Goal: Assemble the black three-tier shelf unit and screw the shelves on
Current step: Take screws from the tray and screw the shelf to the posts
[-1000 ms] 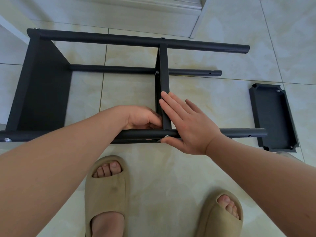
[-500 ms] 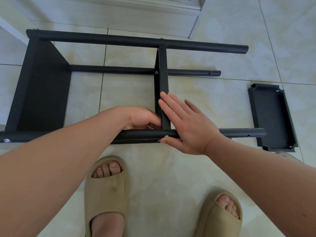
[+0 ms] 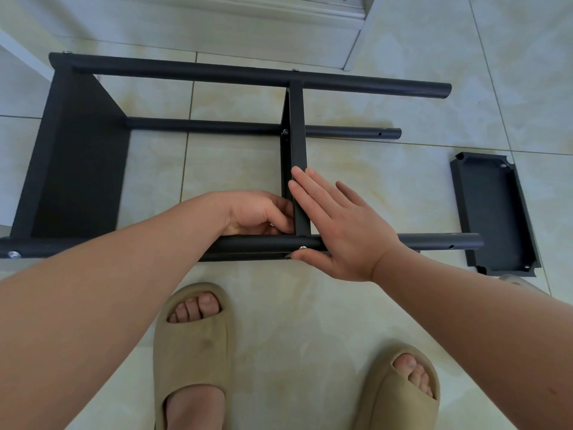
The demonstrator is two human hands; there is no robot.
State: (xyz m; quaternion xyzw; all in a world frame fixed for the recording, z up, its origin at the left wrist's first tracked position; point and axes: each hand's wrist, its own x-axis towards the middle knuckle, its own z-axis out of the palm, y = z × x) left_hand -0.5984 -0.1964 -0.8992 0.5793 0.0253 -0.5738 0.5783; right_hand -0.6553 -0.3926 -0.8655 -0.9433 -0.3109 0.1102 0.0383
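The black shelf unit lies on its side on the tiled floor. Its end shelf [image 3: 77, 156] and middle shelf [image 3: 296, 135] are joined to the poles. My right hand [image 3: 341, 225] lies flat, its straight fingers pressing on the middle shelf and its thumb under the near pole [image 3: 434, 242], beside a silver screw head [image 3: 302, 248]. My left hand [image 3: 251, 212] is curled into the inner corner between that shelf and the pole, pinching a small silver fastener [image 3: 271, 225] that barely shows. A third shelf [image 3: 493, 212] lies loose on the floor at the right.
My feet in beige sandals [image 3: 192, 346] [image 3: 400, 389] stand just in front of the near pole. A white baseboard and door frame [image 3: 248, 13] run behind the far pole [image 3: 217, 72]. White furniture [image 3: 18, 54] edges in at the far left.
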